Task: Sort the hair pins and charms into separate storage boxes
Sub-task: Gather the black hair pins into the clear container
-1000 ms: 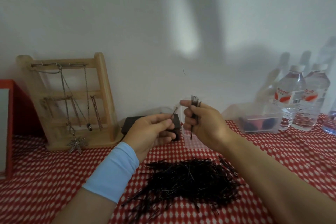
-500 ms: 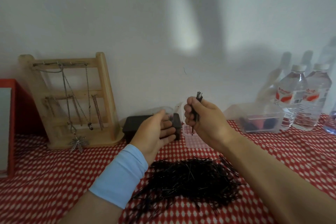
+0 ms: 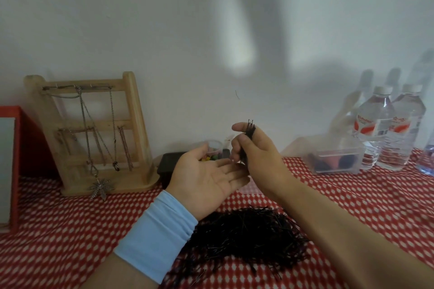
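Note:
A big heap of black hair pins (image 3: 244,239) lies on the red-and-white cloth in front of me. My right hand (image 3: 258,159) grips an upright bundle of hair pins (image 3: 249,131), whose tips stick out above the fingers. My left hand (image 3: 206,176) lies palm up with straight fingers just under the bundle's lower end, holding nothing. Behind the hands a small clear cup with coloured charms (image 3: 212,151) stands by a black box (image 3: 169,166). A clear storage box (image 3: 333,159) sits to the right.
A wooden jewellery stand (image 3: 133,129) with hanging chains and a leaf pendant (image 3: 101,187) leans at the wall on the left. A red box (image 3: 25,148) is at the far left. Water bottles (image 3: 387,129) stand at the right by the wall.
My left hand has let go of the single pin it pinched and has opened palm up under the bundle. My right hand has kept the bundle and tilted slightly.

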### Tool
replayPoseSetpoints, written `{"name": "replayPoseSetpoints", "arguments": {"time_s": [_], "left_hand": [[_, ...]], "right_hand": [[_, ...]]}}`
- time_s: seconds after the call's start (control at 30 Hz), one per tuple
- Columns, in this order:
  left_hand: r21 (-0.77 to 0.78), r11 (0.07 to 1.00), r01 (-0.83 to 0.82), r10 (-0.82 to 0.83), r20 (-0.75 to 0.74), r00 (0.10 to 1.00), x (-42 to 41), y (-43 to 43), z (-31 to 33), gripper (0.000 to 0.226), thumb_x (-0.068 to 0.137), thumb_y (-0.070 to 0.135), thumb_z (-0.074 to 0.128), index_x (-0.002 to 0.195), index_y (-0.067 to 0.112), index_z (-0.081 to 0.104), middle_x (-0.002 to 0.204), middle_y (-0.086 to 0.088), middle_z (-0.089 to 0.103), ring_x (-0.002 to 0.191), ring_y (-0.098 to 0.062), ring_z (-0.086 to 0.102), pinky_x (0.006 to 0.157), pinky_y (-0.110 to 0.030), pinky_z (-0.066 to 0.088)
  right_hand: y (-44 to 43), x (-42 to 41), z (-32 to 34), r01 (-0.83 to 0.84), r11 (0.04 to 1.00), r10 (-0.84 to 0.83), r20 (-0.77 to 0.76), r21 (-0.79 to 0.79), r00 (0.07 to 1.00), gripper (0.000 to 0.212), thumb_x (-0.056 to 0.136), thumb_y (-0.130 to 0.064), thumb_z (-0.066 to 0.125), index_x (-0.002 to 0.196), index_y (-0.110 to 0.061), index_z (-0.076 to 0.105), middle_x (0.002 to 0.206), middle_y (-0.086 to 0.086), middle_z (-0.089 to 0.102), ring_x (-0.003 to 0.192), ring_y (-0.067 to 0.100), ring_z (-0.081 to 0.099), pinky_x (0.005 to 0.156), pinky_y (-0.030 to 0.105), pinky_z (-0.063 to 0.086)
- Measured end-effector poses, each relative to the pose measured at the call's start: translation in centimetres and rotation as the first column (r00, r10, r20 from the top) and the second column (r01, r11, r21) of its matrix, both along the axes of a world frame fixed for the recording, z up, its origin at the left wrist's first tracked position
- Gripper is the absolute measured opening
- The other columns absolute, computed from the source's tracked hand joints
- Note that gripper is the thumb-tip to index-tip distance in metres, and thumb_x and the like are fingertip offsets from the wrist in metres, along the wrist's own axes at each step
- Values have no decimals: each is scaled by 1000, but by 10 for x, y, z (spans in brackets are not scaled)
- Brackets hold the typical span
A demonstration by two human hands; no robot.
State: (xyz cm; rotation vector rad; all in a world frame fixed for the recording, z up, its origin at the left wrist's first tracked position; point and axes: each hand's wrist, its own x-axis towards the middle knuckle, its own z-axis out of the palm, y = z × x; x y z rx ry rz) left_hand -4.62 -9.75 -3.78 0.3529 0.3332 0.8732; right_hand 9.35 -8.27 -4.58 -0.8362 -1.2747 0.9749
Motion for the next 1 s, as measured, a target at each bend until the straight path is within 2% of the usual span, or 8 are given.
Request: {"name": "replayPoseSetpoints", "arguments": {"time_s": [0.17,0.37,0.47,0.53,0.6,0.73,0.9,1.0], "left_hand": [[109,994,31,15,-393,919,-7,7,2,59,98,44,42,122,-9,47,123,-26,54,117,-40,52,111,-52,36],[579,815,21,510,-735,448,-3,28,22,28,102,30,40,111,15,61,113,-3,67,106,-17,63,103,-37,44],[684,684,253,637,-729,249,5,45,21,31,103,27,39,120,14,62,120,-3,67,110,-17,62,103,-36,45],[705,573,417,720,-676,154,12,53,15,31,103,25,41,122,16,62,125,-2,65,116,-17,58,107,-37,41],[672,502,544,764,-640,84,16,58,7,31,102,24,41,125,20,61,128,3,63,119,-14,55,107,-31,39],[629,394,670,820,-570,53,20,60,-5,32,101,16,41,124,21,63,124,6,65,115,-9,58,99,-19,39],[590,335,734,844,-535,45,29,57,-7,33,100,15,44,126,22,62,121,7,67,111,-9,60,96,-20,42],[468,326,822,828,-561,-9,40,55,-7,33,93,24,50,124,28,60,113,7,66,106,-14,60,96,-31,48]], "right_hand": [[3,5,-3,-73,988,76,17,-138,997,27,108,-5,32,117,-9,57,65,-3,41,51,9,35,55,25,36],[22,37,9,-63,966,141,306,-251,942,30,95,5,38,81,-14,55,64,-1,40,54,14,33,51,27,26],[39,51,14,98,982,94,874,-159,477,27,92,1,43,89,-18,61,88,3,60,79,20,54,70,34,45],[48,54,10,113,977,171,980,-183,104,27,98,-8,45,113,-17,66,116,4,64,105,23,59,93,38,49],[52,57,6,91,971,228,973,-223,-39,32,99,-12,49,126,-20,65,127,1,65,110,21,60,100,38,48],[54,69,10,4,974,226,974,-226,-28,40,99,-16,57,138,-23,61,132,-5,66,115,12,62,106,33,46],[48,94,16,48,978,182,941,-204,285,41,99,1,48,132,-17,66,118,-5,74,100,-1,68,94,20,52],[40,93,13,66,982,163,971,-177,176,32,99,-14,53,125,-21,71,120,-6,71,103,7,65,99,29,48]]}}
